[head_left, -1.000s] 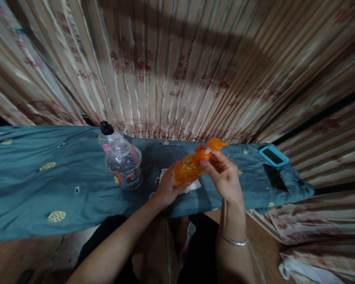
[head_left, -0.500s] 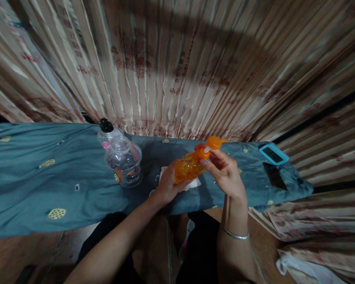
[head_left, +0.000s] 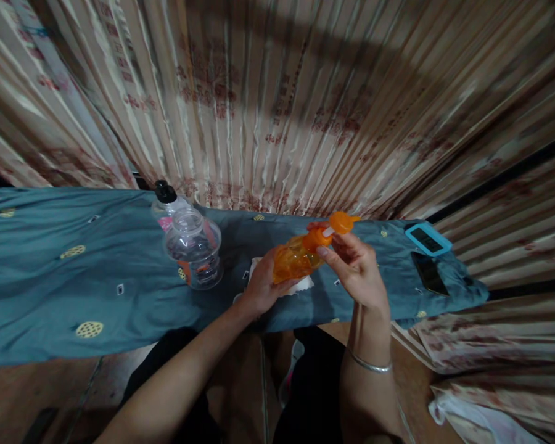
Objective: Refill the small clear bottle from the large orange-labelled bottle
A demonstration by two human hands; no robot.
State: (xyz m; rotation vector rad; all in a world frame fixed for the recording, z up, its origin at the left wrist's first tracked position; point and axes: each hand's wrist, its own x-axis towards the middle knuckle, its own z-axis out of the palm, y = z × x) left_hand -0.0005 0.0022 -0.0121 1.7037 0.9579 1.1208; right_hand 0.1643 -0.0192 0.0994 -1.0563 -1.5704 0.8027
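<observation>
An orange see-through pump bottle (head_left: 296, 259) is tilted over the table, its neck pointing up and to the right. My left hand (head_left: 263, 285) is wrapped round the lower body of the bottle. With thumb and fingers, my right hand (head_left: 354, 265) grips the orange collar at the neck. The orange pump head (head_left: 343, 222) stands out past the collar on a pale stem. Under the bottle lies a white tissue (head_left: 304, 285), partly covered by the bottle and my left hand.
Left of my hands stand a clear wide-bellied plastic bottle (head_left: 195, 250) and, behind it, a clear bottle with a black cap (head_left: 165, 192). A blue-framed device (head_left: 428, 239) and a dark phone (head_left: 429, 274) lie at the right end of the blue cloth (head_left: 134, 246). Pleated curtains (head_left: 259, 111) hang behind.
My right hand, with the collar and pump head, has shifted slightly to the right. The left hand keeps its hold on the bottle, almost unmoved.
</observation>
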